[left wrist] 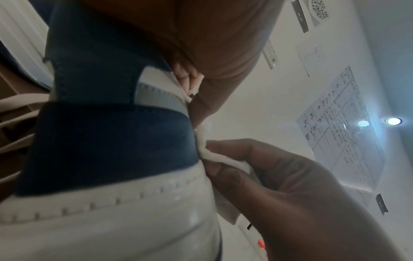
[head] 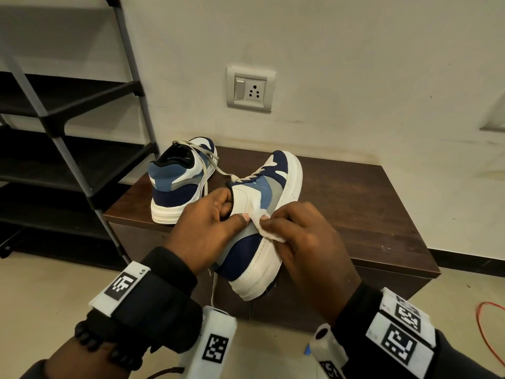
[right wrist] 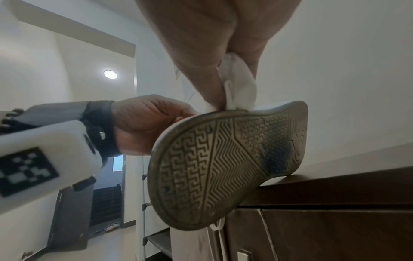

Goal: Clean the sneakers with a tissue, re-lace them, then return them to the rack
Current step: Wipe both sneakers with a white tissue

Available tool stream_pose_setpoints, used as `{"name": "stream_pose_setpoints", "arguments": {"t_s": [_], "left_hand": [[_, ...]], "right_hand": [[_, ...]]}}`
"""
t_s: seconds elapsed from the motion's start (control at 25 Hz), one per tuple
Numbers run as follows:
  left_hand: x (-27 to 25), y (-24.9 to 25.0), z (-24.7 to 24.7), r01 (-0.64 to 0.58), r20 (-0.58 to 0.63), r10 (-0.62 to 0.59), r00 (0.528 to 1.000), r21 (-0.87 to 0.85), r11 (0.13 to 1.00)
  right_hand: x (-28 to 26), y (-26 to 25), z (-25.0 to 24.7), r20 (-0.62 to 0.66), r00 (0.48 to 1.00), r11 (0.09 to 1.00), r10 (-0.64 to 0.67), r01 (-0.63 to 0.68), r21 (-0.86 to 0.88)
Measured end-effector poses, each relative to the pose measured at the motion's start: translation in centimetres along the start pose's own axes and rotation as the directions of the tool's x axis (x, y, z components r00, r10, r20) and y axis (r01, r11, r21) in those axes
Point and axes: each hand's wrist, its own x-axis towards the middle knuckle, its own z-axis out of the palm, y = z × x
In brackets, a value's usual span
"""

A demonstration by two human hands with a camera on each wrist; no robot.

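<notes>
A navy, blue and white sneaker (head: 262, 214) lies tilted on its side, its toe resting on the dark wooden cabinet (head: 369, 203) and its heel out over the front edge. My left hand (head: 210, 225) grips it at the collar, thumb on the side panel. My right hand (head: 308, 242) pinches a folded white tissue (head: 266, 227) against the sneaker's side, near the white midsole. The left wrist view shows the tissue (left wrist: 214, 155) at the navy heel panel (left wrist: 107, 146). The right wrist view shows the patterned outsole (right wrist: 223, 162) and tissue (right wrist: 239, 84). A second sneaker (head: 180, 181) stands upright behind, laces loose.
A black and grey shoe rack (head: 68, 138) stands to the left of the cabinet. A wall socket (head: 250, 88) sits on the white wall behind. A red cable (head: 489, 332) lies on the floor at the right.
</notes>
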Motion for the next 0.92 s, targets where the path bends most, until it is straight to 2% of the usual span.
{"name": "stream_pose_setpoints", "arguments": {"t_s": [0.16,0.32,0.44,0.6,0.8,0.92], "left_hand": [[0.0,0.1,0.2,0.016,-0.003,-0.016,1.0,0.0,1.0],[0.0,0.3,0.4,0.015,-0.024,-0.014,1.0,0.034,0.999],[0.0,0.3,0.3,-0.01,-0.023,0.011,1.0,0.044,0.999],[0.1,-0.2,0.1,-0.003,0.005,0.003,1.0,0.058,0.998],[0.0,-0.4,0.0,0.004,0.017,-0.006,1.0,0.075,0.997],[-0.1,-0.7,0.0,0.009,0.0,-0.009,1.0,0.052,0.999]], "right_hand": [[-0.1,-0.8,-0.4,0.056,0.993,0.995,-0.101,0.102,-0.017],[-0.3,-0.5,-0.6,0.099,0.988,0.993,-0.117,0.116,0.018],[0.2,1.1,-0.4,0.065,0.996,0.998,-0.057,0.058,-0.006],[1.2,3.7,0.3,-0.021,0.995,0.995,0.099,-0.099,-0.008],[3.3,7.4,1.7,-0.132,0.959,0.965,0.249,-0.233,0.123],[4.0,8.0,2.5,-0.138,0.935,0.936,0.327,-0.301,0.181]]}}
